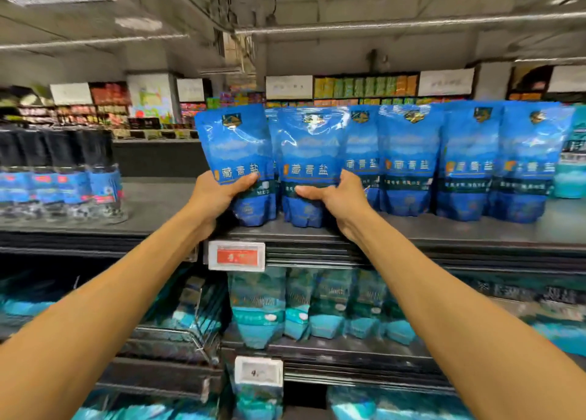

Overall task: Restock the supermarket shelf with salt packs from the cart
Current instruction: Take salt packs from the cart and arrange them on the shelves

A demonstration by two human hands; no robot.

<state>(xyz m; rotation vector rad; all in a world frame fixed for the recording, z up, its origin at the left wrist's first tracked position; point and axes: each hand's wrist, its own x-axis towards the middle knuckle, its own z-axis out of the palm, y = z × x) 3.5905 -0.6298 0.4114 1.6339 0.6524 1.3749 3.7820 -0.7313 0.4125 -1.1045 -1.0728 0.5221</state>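
Here my left grip [218,194] clamps one upright blue salt pack [237,153] reading 藏青盐. My right grip [336,197] clamps its upright neighbour [309,153] on the shelf [317,232].

blue salt pack [309,166] — "藏青盐"

We see blue salt packs [409,163] standing upright in a row on the top shelf [475,232], gold characters across each. The two leftmost packs [237,147] stand at the shelf's front edge, tilted slightly.
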